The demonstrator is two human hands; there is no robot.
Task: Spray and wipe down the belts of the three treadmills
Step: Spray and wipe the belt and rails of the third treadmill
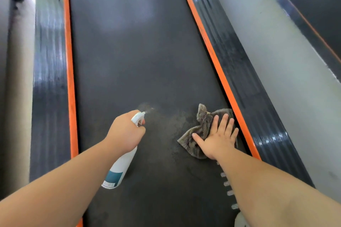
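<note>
A dark treadmill belt (132,57) runs up the middle of the head view, edged by orange strips (68,64). My left hand (125,131) grips a white spray bottle (120,167) with a teal label, nozzle pointing forward over the belt; a faint mist hangs just ahead of the nozzle. My right hand (219,138) presses flat with straight spread fingers on a crumpled grey-brown cloth (203,127) lying on the belt near its right orange strip. Damp speckles mark the belt between the two hands.
Black ribbed side rails (49,72) flank the belt on both sides. A grey floor strip (276,57) separates this treadmill from a second one (313,5) at the upper right. Another dark machine edge lies at the far left.
</note>
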